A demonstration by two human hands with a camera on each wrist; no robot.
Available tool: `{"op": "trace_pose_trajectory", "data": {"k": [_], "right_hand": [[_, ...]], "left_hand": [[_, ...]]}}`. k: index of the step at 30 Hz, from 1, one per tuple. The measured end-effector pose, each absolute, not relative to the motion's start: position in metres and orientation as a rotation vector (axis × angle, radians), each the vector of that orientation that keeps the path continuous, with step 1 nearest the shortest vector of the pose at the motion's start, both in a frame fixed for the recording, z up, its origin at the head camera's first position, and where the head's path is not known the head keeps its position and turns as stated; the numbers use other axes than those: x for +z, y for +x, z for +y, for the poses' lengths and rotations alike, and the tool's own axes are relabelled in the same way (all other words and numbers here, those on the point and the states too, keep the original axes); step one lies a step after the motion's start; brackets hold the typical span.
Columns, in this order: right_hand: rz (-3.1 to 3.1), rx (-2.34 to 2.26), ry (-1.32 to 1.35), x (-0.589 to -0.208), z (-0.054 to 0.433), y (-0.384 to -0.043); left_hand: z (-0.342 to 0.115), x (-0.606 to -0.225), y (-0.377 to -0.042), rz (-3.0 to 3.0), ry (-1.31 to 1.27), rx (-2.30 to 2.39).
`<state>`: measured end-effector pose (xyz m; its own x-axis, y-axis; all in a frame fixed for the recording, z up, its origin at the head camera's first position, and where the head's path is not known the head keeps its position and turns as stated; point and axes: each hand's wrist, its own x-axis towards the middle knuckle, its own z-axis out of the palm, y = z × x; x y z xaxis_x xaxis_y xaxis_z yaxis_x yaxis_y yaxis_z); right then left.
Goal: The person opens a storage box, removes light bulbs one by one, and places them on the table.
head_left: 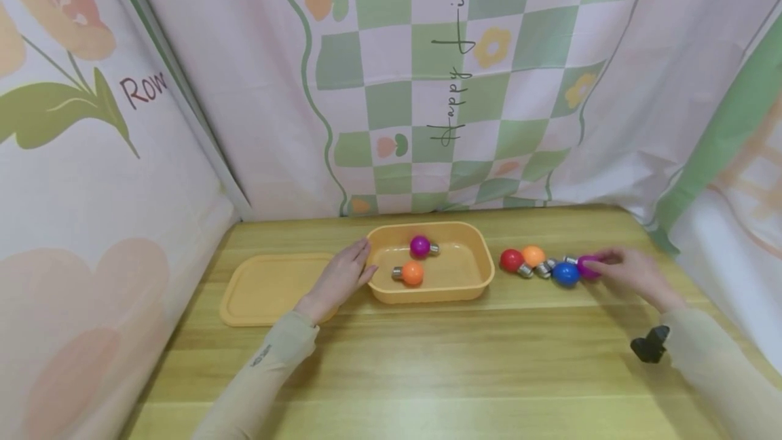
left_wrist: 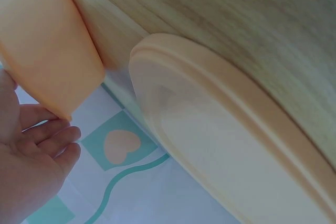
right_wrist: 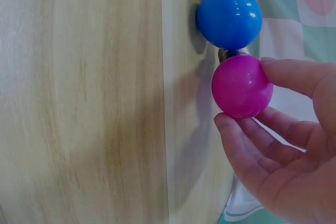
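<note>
My right hand (head_left: 635, 276) pinches a magenta light bulb (right_wrist: 242, 86) between thumb and fingertips, at the right end of a row of bulbs. Its metal base points away from the palm, toward a blue bulb (right_wrist: 229, 17) beside it. Further left in that row lie a red bulb (head_left: 512, 261) and an orange bulb (head_left: 533, 255). My left hand (head_left: 339, 278) rests against the left end of a yellow-orange plastic box (head_left: 427, 296), fingers extended along the rim. Inside the box are a purple bulb (head_left: 420, 246) and an orange bulb (head_left: 412, 273).
A matching lid (head_left: 263, 290) lies flat on the wooden table (head_left: 440, 365), left of the box and partly under the left forearm. Behind the table hangs a checked curtain (head_left: 385, 53). A black object (head_left: 650, 345) shows at the right wrist.
</note>
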<state>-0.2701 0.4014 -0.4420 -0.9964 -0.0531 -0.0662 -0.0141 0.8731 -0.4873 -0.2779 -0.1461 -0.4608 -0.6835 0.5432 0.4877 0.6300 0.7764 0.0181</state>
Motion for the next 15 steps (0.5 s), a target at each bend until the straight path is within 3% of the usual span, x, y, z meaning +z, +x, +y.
{"op": "trace_pose_trajectory", "data": {"k": [15], "right_hand": [[2.958, -0.766, -0.051, -0.4452, 0.3999, -0.267]], "left_hand": [[-0.146, -0.4585, -0.2766, -2.557, -0.872, -0.274]]}}
